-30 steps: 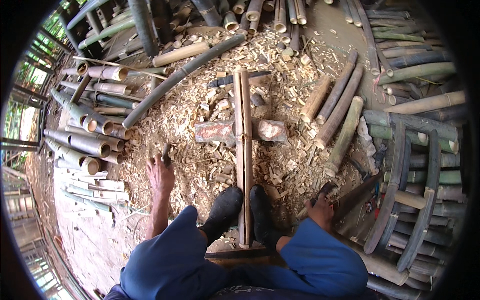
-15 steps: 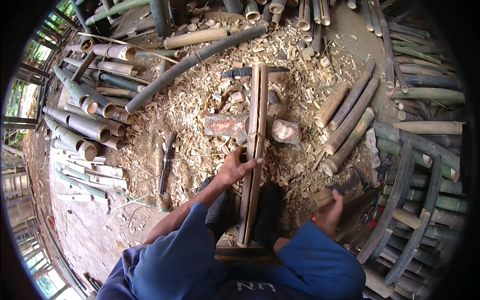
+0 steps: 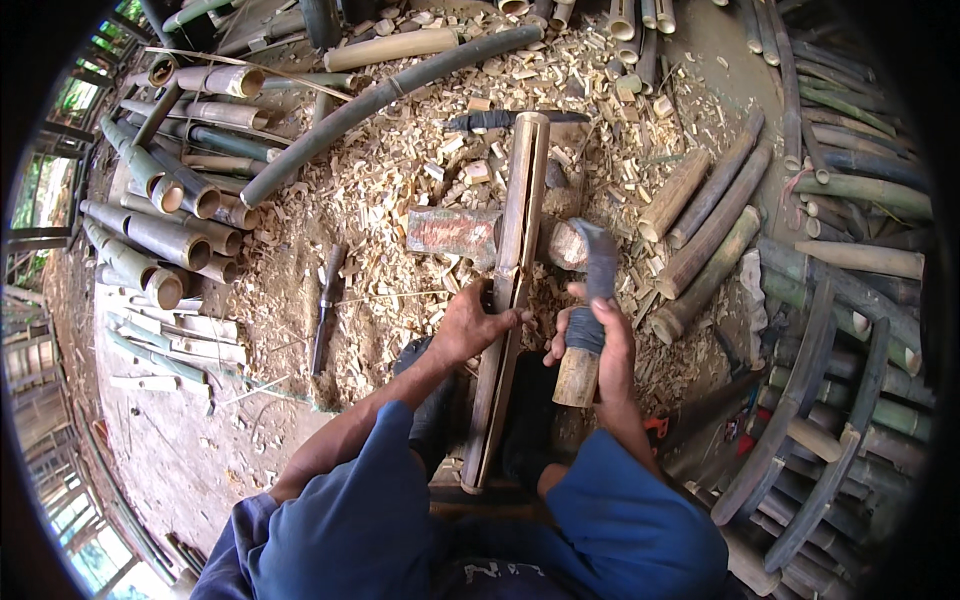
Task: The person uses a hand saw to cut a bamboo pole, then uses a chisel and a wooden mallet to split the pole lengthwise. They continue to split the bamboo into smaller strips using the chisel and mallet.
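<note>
Split bamboo pole (image 3: 518, 215), head view: mid-scene, running near to far across a short log (image 3: 452, 232), near end btwn the feet. L hand (image 3: 470, 322) grips pole abt midway, thumb over top. R hand (image 3: 598, 340), just right of pole, closed on wrapped handle of hooked blade (image 3: 600, 268). Wood chips (image 3: 400, 190) around; long thin tool (image 3: 326, 300) on floor, left.

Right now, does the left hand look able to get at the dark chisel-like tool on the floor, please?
Probably yes: the left hand must first release the bamboo pole, but only chips and a thin strip lie before the tool.
</note>
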The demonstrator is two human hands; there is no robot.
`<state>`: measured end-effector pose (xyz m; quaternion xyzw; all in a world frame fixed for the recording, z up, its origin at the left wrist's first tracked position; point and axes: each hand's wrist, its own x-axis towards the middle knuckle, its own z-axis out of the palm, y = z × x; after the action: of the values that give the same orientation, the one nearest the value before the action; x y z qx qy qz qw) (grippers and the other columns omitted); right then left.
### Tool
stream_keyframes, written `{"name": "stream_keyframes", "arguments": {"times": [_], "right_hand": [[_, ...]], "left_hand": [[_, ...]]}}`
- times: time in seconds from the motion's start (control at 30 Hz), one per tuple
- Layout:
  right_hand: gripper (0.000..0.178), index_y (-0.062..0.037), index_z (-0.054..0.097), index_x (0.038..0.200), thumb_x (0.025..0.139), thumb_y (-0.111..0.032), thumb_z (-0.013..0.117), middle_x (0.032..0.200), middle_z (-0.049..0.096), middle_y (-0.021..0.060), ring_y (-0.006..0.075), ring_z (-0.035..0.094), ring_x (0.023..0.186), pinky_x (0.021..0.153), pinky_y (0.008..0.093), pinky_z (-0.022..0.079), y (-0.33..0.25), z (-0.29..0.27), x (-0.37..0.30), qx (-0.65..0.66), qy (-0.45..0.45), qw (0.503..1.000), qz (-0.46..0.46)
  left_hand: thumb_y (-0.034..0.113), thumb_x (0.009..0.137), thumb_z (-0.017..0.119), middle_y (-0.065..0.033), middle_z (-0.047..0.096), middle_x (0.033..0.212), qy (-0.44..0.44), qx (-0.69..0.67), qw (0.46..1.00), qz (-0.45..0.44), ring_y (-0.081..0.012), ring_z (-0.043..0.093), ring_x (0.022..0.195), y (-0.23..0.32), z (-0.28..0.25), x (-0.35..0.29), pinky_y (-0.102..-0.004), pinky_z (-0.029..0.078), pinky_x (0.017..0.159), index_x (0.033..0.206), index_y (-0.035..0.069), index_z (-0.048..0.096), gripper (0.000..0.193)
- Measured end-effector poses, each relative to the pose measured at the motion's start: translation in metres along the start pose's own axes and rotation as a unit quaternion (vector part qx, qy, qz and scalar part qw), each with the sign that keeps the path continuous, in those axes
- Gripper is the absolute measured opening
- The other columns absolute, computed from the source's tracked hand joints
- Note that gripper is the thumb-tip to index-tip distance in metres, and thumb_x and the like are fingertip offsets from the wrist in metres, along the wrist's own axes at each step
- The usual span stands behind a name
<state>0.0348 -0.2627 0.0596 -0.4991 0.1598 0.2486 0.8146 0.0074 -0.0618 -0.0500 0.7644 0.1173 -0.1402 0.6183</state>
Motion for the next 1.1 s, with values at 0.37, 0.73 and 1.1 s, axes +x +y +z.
{"name": "stream_keyframes", "arguments": {"times": [0.37,0.73,1.1], "right_hand": [[0.043,-0.0062,0.046,0.144,0.106,-0.027,0.049,0.081,0.065,0.0116,0.0190,0.066,0.057,0.053,0.0310,0.056,0.012,0.018,-0.007,-0.133,-0.036,0.990,-0.006],[0.041,-0.0066,0.047,0.141,0.105,-0.028,0.047,0.080,0.065,0.0128,0.0199,0.065,0.054,0.048,0.0314,0.055,0.021,0.012,0.006,-0.104,-0.033,0.994,0.015],[0.035,-0.0048,0.053,0.132,0.103,-0.026,0.051,0.077,0.065,0.0118,0.0198,0.064,0.051,0.046,0.0312,0.053,0.029,0.015,0.012,-0.092,-0.008,0.996,0.012]], "left_hand": [[0.050,0.078,0.087,-0.0243,0.074,0.084,0.047,-0.002,0.995,-0.084,-0.0288,0.075,0.079,0.026,-0.005,0.031,-0.0427,0.058,0.072,0.102,-0.012,0.072,0.068],[0.041,0.079,0.089,-0.0167,0.075,0.081,0.044,0.056,0.996,-0.057,-0.0203,0.071,0.071,0.030,-0.001,0.024,-0.0372,0.057,0.067,0.098,-0.007,0.073,0.054],[0.035,0.083,0.085,-0.0194,0.075,0.083,0.018,0.099,0.993,-0.061,-0.0227,0.072,0.072,0.040,-0.004,0.023,-0.0396,0.057,0.070,0.101,-0.007,0.074,0.047]]}}
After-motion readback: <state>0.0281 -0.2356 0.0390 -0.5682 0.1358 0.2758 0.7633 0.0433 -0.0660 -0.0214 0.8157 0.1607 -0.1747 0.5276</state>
